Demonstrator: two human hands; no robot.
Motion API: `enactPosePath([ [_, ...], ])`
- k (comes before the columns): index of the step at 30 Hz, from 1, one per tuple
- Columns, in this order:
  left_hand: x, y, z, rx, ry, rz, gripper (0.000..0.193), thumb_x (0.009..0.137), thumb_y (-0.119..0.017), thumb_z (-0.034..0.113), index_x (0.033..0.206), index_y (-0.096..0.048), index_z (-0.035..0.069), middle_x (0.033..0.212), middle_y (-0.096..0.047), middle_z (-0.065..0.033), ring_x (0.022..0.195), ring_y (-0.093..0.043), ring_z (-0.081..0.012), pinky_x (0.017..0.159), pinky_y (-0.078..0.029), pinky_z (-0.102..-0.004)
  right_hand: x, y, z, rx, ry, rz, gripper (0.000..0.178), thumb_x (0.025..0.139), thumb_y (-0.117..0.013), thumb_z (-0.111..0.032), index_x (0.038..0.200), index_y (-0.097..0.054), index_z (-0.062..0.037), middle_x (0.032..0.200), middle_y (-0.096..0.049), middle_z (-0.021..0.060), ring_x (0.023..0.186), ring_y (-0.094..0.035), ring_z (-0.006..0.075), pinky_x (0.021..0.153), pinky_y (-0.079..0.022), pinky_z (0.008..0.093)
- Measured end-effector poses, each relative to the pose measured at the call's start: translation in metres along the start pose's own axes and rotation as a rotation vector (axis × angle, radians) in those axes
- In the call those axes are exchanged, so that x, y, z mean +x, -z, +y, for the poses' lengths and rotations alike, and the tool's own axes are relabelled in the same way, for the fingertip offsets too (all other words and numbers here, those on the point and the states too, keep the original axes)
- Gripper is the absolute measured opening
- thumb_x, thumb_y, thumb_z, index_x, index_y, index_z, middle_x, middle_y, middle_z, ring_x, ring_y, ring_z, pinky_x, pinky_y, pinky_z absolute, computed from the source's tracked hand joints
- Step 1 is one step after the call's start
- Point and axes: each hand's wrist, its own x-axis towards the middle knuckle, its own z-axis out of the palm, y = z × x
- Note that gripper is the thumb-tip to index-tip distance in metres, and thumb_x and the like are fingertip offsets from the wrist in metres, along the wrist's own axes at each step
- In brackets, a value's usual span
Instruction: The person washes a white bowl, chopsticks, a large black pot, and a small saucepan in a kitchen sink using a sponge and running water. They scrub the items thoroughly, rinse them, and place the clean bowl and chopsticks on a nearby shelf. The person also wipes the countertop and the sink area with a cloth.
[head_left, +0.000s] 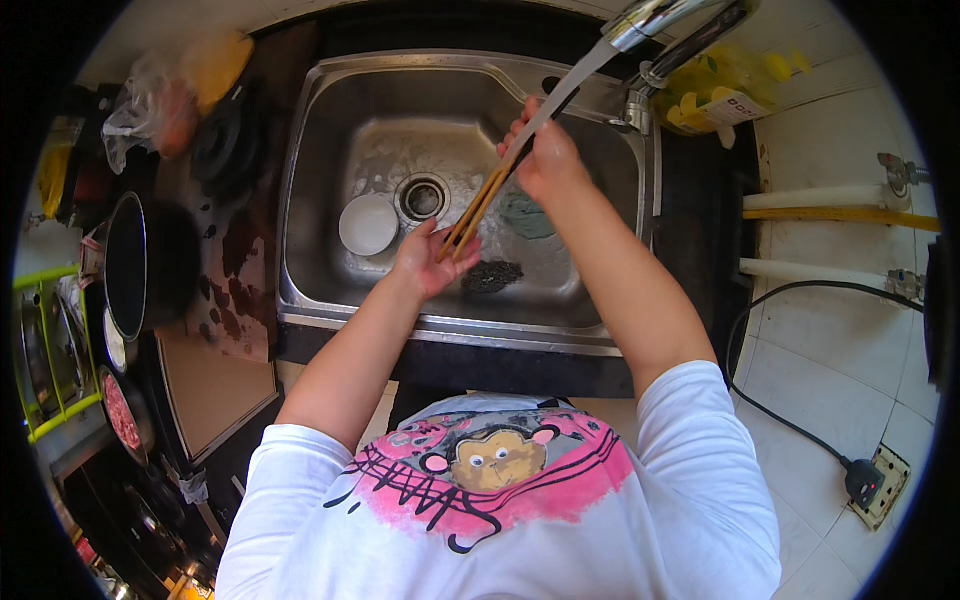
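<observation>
Both my hands are over the steel sink (305, 200) with a pair of wooden chopsticks (482, 208), pale at the lower end and dark at the upper. My left hand (432, 262) is palm up, its fingers round the pale ends. My right hand (550, 165) is closed about the dark upper part, which the running water partly covers. Water falls from the chrome faucet (632, 28) onto the chopsticks. A small white bowl (368, 225) sits in the basin left of the drain (422, 198). Near my hands lie a dark scouring pad (492, 277) and a grey-green cloth (526, 216).
A black pot (150, 265) and a wet wooden board (240, 290) are left of the sink. Farther left is a bowl of pinkish food (122, 410). A yellow bottle (715, 100) stands behind the faucet. On the right, a black cable (790, 425) runs to a wall socket.
</observation>
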Motion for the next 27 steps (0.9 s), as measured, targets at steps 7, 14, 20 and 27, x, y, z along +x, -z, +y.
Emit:
enactPosePath([
  [7,-0.004,-0.012,-0.005,0.335,-0.139,0.117,0.031,0.089,-0.048,0.039,0.087,-0.052,0.009,0.065,-0.052,-0.0013,0.052,-0.049,-0.0107,0.045,-0.040,-0.0266,-0.039,0.009,0.075,-0.257,-0.130,-0.036,0.035,0.088,-0.053,-0.037,0.069,-0.047,-0.0075,0.060,-0.050,0.0046,0.058,-0.052,0.0187,0.067,-0.047,0.0354],
  [14,0.024,0.022,0.004,0.192,0.035,0.330,0.057,0.082,-0.051,0.055,0.105,-0.047,0.004,0.088,-0.053,-0.0087,0.074,-0.055,-0.0189,0.062,-0.046,-0.0331,-0.036,0.012,0.082,-0.165,-0.205,-0.018,0.034,0.088,-0.054,-0.036,0.072,-0.045,-0.0079,0.055,-0.041,0.0007,0.051,-0.043,0.0149,0.068,-0.050,0.0351],
  [20,0.083,0.123,0.039,-0.489,-0.177,0.691,0.038,0.092,-0.043,0.029,0.126,-0.041,0.012,0.124,-0.044,-0.0141,0.110,-0.045,-0.0358,0.088,-0.042,-0.0530,-0.041,0.049,0.081,-0.391,-0.238,0.167,0.030,0.082,-0.062,-0.029,0.067,-0.042,-0.0115,0.052,-0.038,-0.0021,0.038,-0.031,0.0096,0.037,-0.029,0.0261],
  [27,0.084,0.075,0.035,0.001,-0.191,0.559,0.030,0.084,-0.041,-0.001,0.114,-0.048,0.002,0.107,-0.054,-0.0194,0.090,-0.059,-0.0335,0.069,-0.056,-0.0449,-0.044,0.091,0.080,-0.428,-0.396,0.169,0.031,0.080,-0.064,-0.033,0.077,-0.043,-0.0113,0.057,-0.043,-0.0011,0.040,-0.037,0.0090,0.033,-0.026,0.0240],
])
